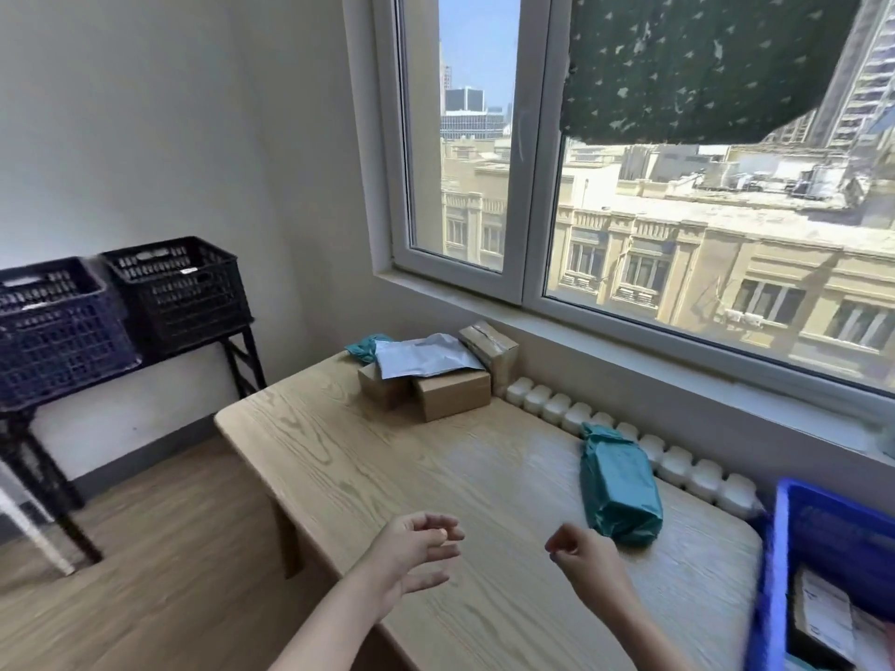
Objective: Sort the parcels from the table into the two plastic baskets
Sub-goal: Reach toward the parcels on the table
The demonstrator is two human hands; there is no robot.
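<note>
Both hands hover above the near edge of the wooden table [387, 477]. The left hand [411, 554] has loosely curled, relaxed fingers and holds nothing. The right hand [586, 559] has its fingers curled inward into a loose fist, also holding nothing.

A teal parcel [617, 486] lies flat near the window-side edge of the table, just beyond the right hand. At the far corner of the table, a group of parcels sits together: two brown boxes [453, 392] side by side, a grey mailer bag [421, 355] lying across their tops, a second teal bag [365, 346] behind them, and a taped box [489, 348] standing against the wall.

Two dark plastic baskets [177, 290] stand side by side on a black rack [43, 457] against the left wall, well apart from the table. A blue bin [784, 549] sits at the right end of the table.
</note>
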